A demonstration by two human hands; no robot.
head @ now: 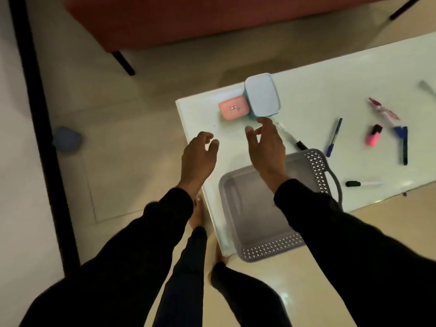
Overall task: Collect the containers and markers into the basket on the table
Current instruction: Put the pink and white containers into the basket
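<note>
A grey basket (317, 161) sits at the near corner of the white table (318, 95), holding nothing that I can see. Beyond it a small pink container (233, 107) touches a taller blue container (262, 95). My left hand (199, 156) hovers over the table's left edge, fingers loosely curled, holding nothing. My right hand (265, 145) is spread just short of the blue container, not touching it. Markers lie to the right: a black-capped one (293, 138) by my right hand, a blue pen (333, 138), a pink highlighter (374, 135), a dark blue marker (403, 145), another black-capped marker (363, 184).
A pink-and-white pen (383, 109) and a grey object (427, 87) lie far right on the table. A red sofa (188, 17) with black legs stands behind. A blue object (67, 139) lies on the tiled floor at left. My legs and feet show below.
</note>
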